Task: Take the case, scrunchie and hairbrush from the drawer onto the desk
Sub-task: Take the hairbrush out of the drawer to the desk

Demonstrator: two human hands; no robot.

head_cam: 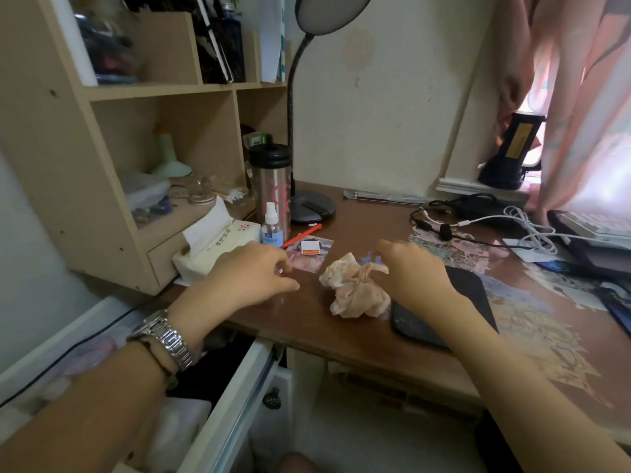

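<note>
The left forearm point(112, 387) hides most of the open drawer's point(239, 404) contents.

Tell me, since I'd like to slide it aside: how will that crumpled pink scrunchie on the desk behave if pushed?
The scrunchie looks like loose gathered fabric, so it would probably squash and fold rather than slide as one piece. It seems light for its size. It has no hard edges or round form, so rolling or breaking seems unlikely on the desk.

Bare forearms, silver metal watch point(167, 339), thin dark cord bracelet point(155, 358) on left wrist
</note>
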